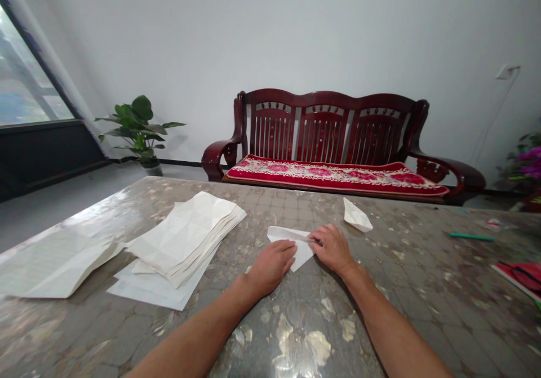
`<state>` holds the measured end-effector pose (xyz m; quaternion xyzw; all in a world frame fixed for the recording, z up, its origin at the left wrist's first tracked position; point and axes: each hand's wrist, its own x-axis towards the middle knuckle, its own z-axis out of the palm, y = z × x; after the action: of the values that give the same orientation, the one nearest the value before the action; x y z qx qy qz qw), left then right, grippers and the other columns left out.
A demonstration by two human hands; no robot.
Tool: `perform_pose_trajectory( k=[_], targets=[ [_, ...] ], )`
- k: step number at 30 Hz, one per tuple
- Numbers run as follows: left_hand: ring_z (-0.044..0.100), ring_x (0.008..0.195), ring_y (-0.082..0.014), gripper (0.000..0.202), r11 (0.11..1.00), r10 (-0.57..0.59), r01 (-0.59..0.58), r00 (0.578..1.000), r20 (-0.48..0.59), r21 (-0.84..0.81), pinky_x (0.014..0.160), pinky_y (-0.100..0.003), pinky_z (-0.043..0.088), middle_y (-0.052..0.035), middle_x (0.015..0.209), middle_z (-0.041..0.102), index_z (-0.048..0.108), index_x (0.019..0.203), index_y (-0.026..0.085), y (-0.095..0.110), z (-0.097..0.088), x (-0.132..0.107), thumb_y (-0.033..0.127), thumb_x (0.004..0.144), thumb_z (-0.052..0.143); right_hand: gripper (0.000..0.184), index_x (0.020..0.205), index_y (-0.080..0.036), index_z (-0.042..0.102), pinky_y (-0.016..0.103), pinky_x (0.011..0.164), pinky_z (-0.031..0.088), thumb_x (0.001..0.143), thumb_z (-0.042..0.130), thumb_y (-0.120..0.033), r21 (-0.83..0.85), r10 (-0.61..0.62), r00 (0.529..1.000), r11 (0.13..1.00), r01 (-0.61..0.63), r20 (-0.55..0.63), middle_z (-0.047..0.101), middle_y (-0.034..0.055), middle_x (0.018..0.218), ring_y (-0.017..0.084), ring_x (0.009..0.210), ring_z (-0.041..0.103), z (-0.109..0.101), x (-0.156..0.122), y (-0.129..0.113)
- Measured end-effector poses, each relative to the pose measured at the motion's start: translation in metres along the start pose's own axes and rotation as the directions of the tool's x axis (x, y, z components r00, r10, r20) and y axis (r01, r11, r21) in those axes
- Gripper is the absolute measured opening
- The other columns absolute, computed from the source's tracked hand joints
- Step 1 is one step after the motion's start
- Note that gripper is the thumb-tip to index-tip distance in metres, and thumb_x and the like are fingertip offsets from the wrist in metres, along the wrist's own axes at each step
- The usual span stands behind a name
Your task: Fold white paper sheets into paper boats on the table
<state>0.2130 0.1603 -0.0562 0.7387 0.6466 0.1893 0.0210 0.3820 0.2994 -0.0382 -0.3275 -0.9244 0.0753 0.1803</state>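
Observation:
A small folded sheet of white paper [301, 256] lies on the patterned tabletop between my hands, its lower part narrowing to a point toward me. My left hand [273, 262] rests palm down over its left side, fingers stretched out flat. On the right edge, my right hand [333, 248] pinches the paper between thumb and fingers. Beyond my right hand stands a folded paper boat [357, 216], apart from both hands.
To the left sits a thick stack of creased paper [186, 237], with a loose sheet [51, 259] beside it. A green pen [471, 236] and a red book with glasses [522, 276] lie at the right. Behind the table [296, 338] is a wooden bench [321, 136].

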Motion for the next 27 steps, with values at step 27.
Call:
perform_pose_trajectory(
  k=[27],
  targets=[
    [0.064, 0.108, -0.0224, 0.024, 0.981, -0.074, 0.091, 0.992, -0.105, 0.169, 0.116, -0.049, 0.030, -0.0068, 0.108, 0.073, 0.071, 0.103, 0.023, -0.017, -0.004, 0.012, 0.015, 0.094, 0.050, 0.033, 0.105, -0.031, 0.074, 0.031, 0.077, 0.030, 0.090, 0.053, -0.011, -0.125, -0.272, 0.962, 0.954, 0.272, 0.023, 0.059, 0.0045, 0.090, 0.020, 0.091, 0.045, 0.000, -0.011, -0.002]
  ],
)
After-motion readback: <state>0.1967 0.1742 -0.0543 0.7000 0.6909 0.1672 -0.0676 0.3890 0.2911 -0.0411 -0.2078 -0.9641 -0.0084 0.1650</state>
